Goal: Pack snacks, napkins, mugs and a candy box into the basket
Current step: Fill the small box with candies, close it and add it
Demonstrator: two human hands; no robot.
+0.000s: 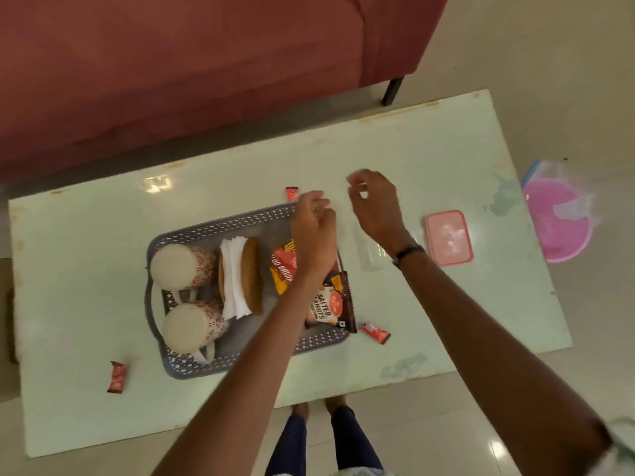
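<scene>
My left hand [313,231] hung over the right end of the basket [192,235], forearm reaching up from the near edge of the table [103,269], fingers loosely curled; whether they pinched anything I could not tell through the blur. My right hand [372,207] was raised beside it over bare tabletop, wrist bent, fingers softly curled and blurred, so I could not tell its grip either.

The basket sat mid-table. Inside, two mugs [184,267] lay on their sides at the left end, the second mug [192,326] nearer me. Right of them stood the napkins [232,280] in a brown holder [252,274], and at the right end lay snack packets [323,305], one partly under my left forearm.

A pink lid [448,237] lay on the table right of my right wrist, with a clear candy box [371,250] between it and the basket, partly hidden by that wrist. Three small red candies lay loose outside the basket: one [291,193] just behind it, one [375,332] by its near right corner, one [116,377] near the front left.
</scene>
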